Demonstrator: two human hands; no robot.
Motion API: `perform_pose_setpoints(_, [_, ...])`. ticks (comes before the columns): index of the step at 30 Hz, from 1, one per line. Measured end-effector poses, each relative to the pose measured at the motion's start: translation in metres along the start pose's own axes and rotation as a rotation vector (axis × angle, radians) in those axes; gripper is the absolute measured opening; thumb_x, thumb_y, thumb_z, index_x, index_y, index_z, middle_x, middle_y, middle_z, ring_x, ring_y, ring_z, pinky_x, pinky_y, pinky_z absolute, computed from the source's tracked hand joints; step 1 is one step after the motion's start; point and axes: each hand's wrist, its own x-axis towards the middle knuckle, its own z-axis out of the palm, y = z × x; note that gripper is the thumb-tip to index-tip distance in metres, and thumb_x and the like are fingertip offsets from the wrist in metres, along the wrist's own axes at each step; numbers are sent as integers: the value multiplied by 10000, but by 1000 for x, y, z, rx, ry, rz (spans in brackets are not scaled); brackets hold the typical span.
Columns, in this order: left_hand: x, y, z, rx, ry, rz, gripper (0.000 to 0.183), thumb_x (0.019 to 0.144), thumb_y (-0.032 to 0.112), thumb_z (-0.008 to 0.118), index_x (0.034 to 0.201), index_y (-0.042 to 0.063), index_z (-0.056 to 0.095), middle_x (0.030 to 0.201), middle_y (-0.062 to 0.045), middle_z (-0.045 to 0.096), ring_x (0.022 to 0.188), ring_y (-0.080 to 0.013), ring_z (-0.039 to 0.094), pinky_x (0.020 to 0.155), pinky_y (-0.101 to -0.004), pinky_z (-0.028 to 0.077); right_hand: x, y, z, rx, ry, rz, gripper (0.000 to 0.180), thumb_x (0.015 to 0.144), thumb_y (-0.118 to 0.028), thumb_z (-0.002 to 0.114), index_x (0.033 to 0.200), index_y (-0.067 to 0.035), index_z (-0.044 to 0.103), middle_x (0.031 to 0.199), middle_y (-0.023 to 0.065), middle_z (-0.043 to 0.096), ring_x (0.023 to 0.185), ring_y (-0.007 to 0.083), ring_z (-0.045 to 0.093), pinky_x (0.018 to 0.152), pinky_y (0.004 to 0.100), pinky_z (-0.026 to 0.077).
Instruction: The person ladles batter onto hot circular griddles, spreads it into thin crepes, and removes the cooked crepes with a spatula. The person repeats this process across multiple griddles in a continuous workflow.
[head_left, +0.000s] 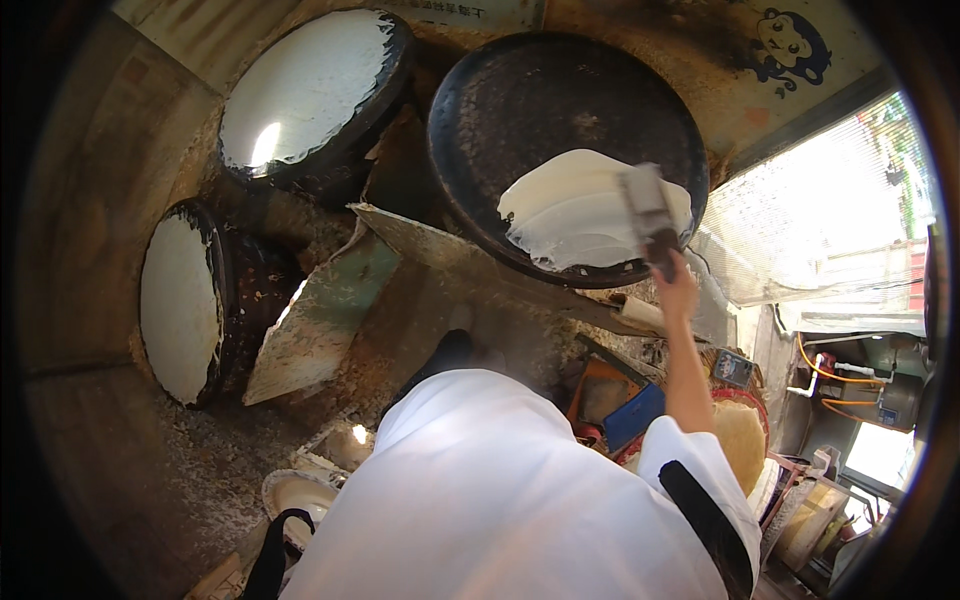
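Note:
My right hand grips the dark handle of a wide flat scraper, blurred by motion. The scraper's pale blade lies over the right part of a spread of white batter. That batter covers the lower right part of a large round black griddle; the rest of its dark surface is bare. At the upper left, a second round griddle bears a wide white sheet of batter with ragged edges. A third one at the left also carries a white sheet. My left hand is out of view.
Crusted metal panels stand between the griddles. Below the large griddle at the right are a rolled pale thing, a blue object and a stack of thin round tan sheets. A white basin sits at the lower left.

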Motion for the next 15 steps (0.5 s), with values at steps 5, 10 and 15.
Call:
perform_pose_setpoints(5, [23, -23, 10, 334, -215, 163, 221, 836, 294, 488, 717, 122, 417, 594, -21, 448, 502, -143, 401, 430, -298, 292, -1, 13, 6, 655, -93, 446, 484, 730, -288, 631, 1135, -57, 503, 1035, 150, 574, 970, 277, 541, 815, 337, 416])
perform_pose_setpoints(10, [24, -14, 21, 408, -262, 223, 210, 833, 285, 493, 733, 114, 425, 609, -25, 458, 514, -144, 411, 441, -298, 303, -46, -71, 54, 11, -284, -274, 405, 759, -307, 593, 1122, -143, 518, 952, 155, 567, 857, 303, 571, 724, 382, 448])
perform_pose_setpoints(15, [25, -10, 28, 455, -281, 255, 200, 831, 276, 499, 748, 106, 434, 623, -30, 467, 525, -145, 421, 453, -298, 314, -3, -45, 28, -19, 87, -351, 395, 723, -217, 615, 1106, -190, 523, 1002, 76, 571, 816, 267, 583, 722, 369, 450])
